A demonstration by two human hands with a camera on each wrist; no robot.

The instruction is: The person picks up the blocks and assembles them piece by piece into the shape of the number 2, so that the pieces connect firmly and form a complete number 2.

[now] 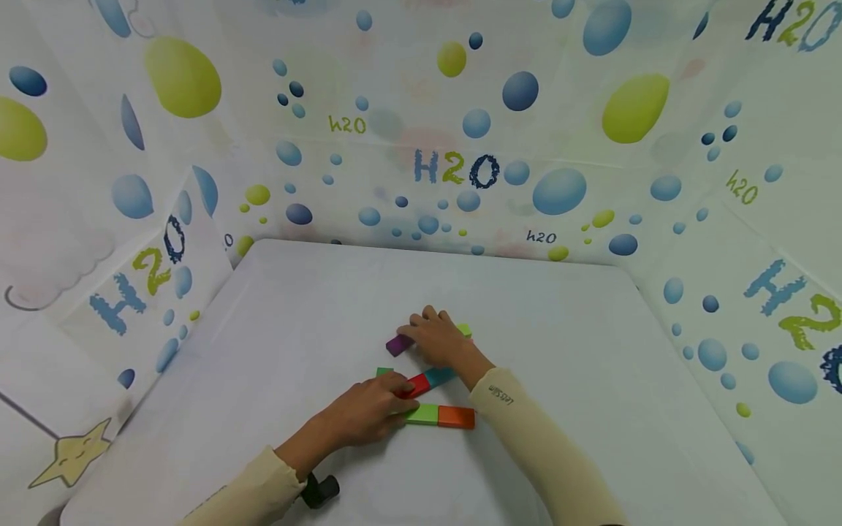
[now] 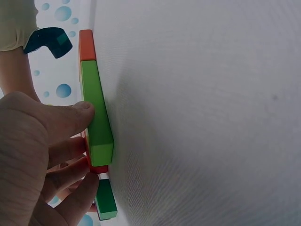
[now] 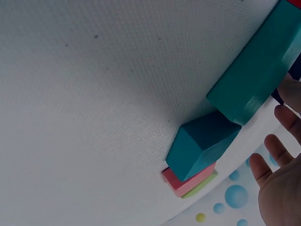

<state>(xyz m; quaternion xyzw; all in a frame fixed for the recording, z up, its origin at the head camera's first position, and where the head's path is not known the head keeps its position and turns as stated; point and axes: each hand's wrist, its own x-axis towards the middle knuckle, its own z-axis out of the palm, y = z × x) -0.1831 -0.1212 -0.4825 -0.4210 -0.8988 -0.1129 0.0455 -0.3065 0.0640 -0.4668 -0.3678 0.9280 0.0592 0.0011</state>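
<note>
My left hand (image 1: 371, 409) pinches the left end of a light green block (image 1: 426, 415). Its thumb lies on that block's face, its fingers at the red block (image 1: 419, 385) behind. An orange block (image 1: 457, 417) abuts the light green one's right end; a teal block (image 1: 441, 376) continues from the red. A dark green block (image 2: 106, 200) stands beyond the left fingers. Farther back, my right hand (image 1: 437, 340) pinches a purple block (image 1: 396, 345), its outer fingers spread loosely and its thumb hidden from the head camera.
Beyond the right hand, a blue-teal block (image 3: 202, 143), a pink block (image 3: 183, 182) and another light green block (image 1: 465, 330) follow one another. All lie on a white table (image 1: 296, 307), enclosed by bubble-printed curtains (image 1: 421, 109). A black device (image 1: 321, 491) sits at the left wrist.
</note>
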